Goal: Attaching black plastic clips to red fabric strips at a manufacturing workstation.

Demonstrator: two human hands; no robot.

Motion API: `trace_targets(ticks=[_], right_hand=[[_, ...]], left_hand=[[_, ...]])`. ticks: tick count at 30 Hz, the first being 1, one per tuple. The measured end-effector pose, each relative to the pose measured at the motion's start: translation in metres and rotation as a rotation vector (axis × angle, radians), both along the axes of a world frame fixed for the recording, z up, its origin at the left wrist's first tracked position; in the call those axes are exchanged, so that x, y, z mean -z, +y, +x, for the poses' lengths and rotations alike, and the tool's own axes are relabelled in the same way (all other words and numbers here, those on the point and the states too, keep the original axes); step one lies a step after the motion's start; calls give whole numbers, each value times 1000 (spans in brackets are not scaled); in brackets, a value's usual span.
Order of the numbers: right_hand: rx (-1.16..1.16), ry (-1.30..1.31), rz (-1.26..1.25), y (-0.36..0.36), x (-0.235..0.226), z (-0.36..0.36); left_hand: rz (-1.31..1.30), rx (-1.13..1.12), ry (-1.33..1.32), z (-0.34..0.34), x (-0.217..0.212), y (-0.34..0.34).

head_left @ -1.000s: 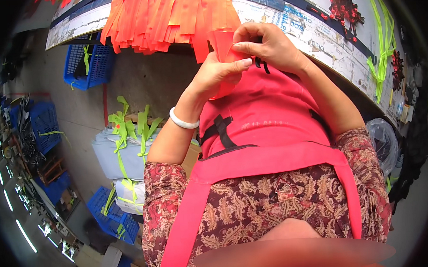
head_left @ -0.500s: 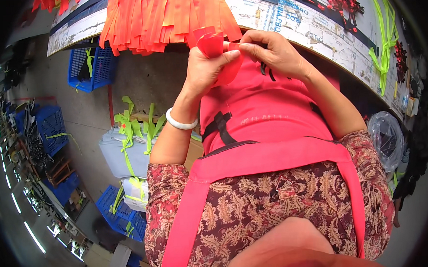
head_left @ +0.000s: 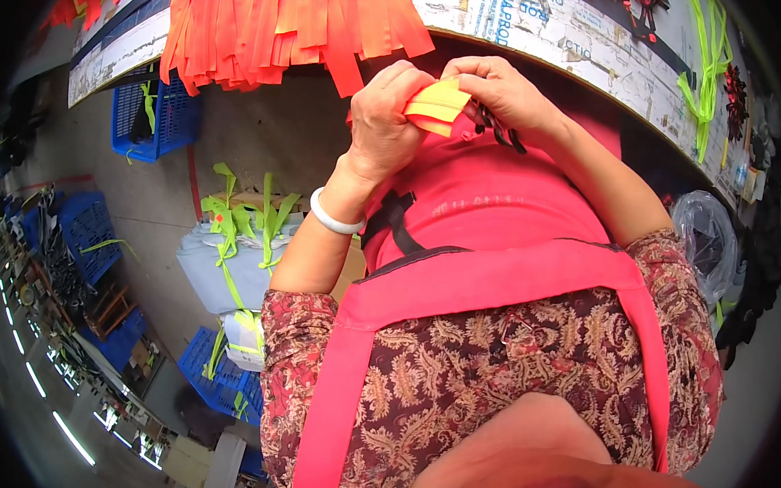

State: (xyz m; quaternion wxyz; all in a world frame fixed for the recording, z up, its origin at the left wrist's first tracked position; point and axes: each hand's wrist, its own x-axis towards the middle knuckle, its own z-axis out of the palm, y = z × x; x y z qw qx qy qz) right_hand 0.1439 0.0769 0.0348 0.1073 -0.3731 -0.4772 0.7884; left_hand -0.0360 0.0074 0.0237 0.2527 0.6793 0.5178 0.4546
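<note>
Both my hands are raised in front of my chest, close under the table's edge. My left hand (head_left: 382,121) and my right hand (head_left: 499,88) pinch a folded yellow-orange strip (head_left: 437,108) between them. The strip's folded layers show between my fingers. A dark small piece (head_left: 493,125) hangs under my right hand; what it is cannot be told. Just above my hands a bunch of orange strips (head_left: 295,24) hangs over the table edge. I wear a pink apron and a white bracelet (head_left: 332,219) on my left wrist.
The work table (head_left: 574,35) runs along the top, with neon green strips (head_left: 708,59) and dark red pieces at the right. On the floor at the left stand blue crates (head_left: 150,115), a grey bundle tied with green straps (head_left: 232,252) and a clear plastic bag (head_left: 708,245).
The piece between my hands showed red a second ago; now it shows yellow-orange and folded. My hands stayed at the same spot before my chest, and the view shifted slightly.
</note>
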Motion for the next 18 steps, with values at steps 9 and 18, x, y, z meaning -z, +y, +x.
trace_targets(ticks=[9, 18], right_hand=[[-179, -48, 420, 4, -6, 15], [7, 65, 98, -8, 68, 19]], left_hand=[[-696, 32, -755, 5, 11, 1], [25, 99, -112, 42, 14, 9]])
